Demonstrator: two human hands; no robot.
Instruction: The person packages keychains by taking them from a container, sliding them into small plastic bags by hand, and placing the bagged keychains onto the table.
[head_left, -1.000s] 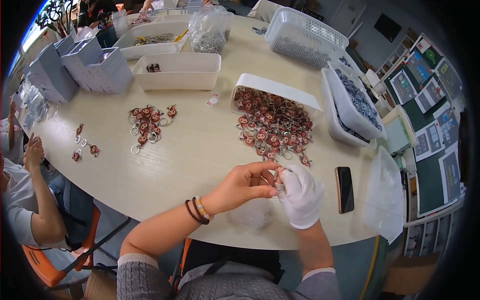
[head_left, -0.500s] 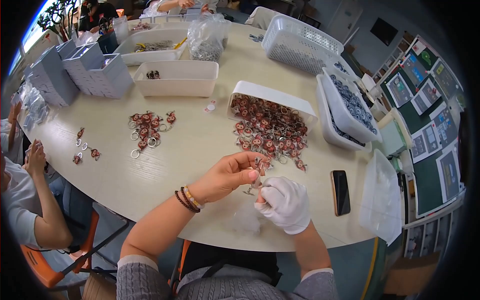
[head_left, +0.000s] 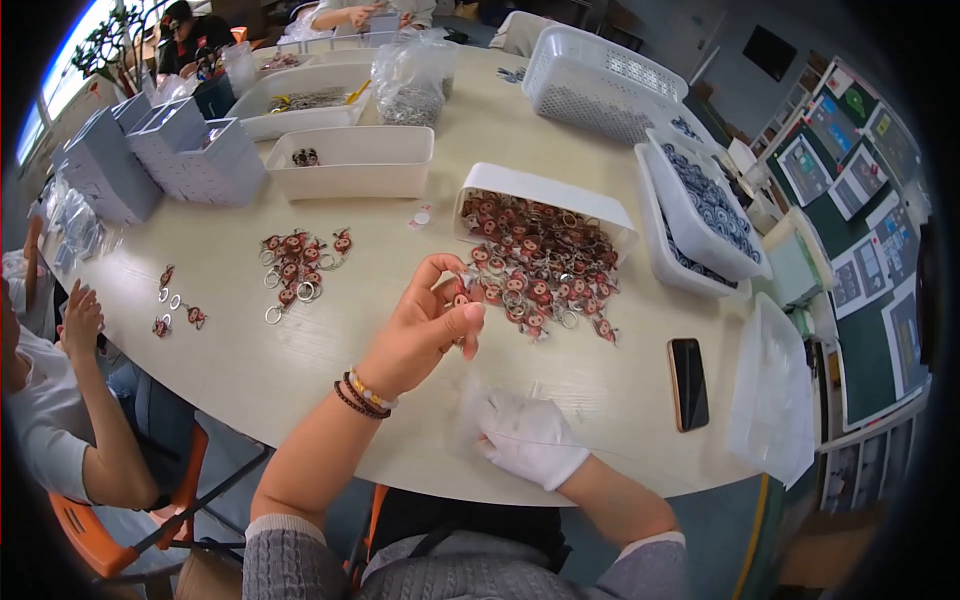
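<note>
A smooth, faintly glossy finish is shown by the pale tabletop [head_left: 230, 385]. Matt white plastic is seen in the tipped bin [head_left: 595, 205] at one o'clock, shiny metal in the rings [head_left: 569, 319] below it. Crinkled clear plastic is presented at eleven o'clock by the bag [head_left: 412, 78], glossy black by the phone screen [head_left: 688, 380] at four, soft white cloth by the glove [head_left: 530, 440] at five.

Head-worn view, forward and down.
</note>
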